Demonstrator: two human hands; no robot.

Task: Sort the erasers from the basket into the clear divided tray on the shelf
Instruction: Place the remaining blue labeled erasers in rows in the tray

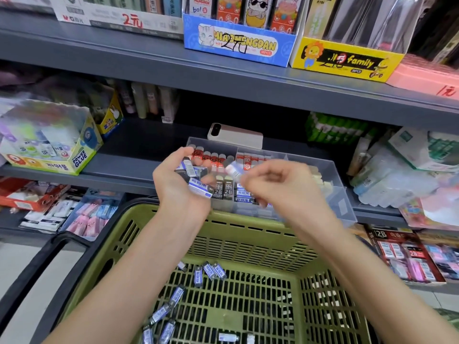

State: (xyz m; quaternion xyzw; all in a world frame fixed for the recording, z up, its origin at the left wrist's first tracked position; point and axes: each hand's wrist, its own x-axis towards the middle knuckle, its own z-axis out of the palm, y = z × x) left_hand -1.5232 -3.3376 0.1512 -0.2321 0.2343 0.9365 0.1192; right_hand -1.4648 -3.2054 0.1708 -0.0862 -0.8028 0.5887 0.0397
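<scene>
The basket (248,234) is olive green with a slotted grid, its erasers (213,270) blue-and-white sleeved, the tray (332,170) clear, the shelf (139,142) dark grey.

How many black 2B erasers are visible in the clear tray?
2. One black 2B eraser and a second stand side by side in the clear divided tray, between the left hand and the right hand. The hands may hide more.

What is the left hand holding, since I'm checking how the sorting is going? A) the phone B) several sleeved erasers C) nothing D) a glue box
B: the left hand grips a clutch of blue-and-white sleeved erasers in front of the clear divided tray.
</scene>
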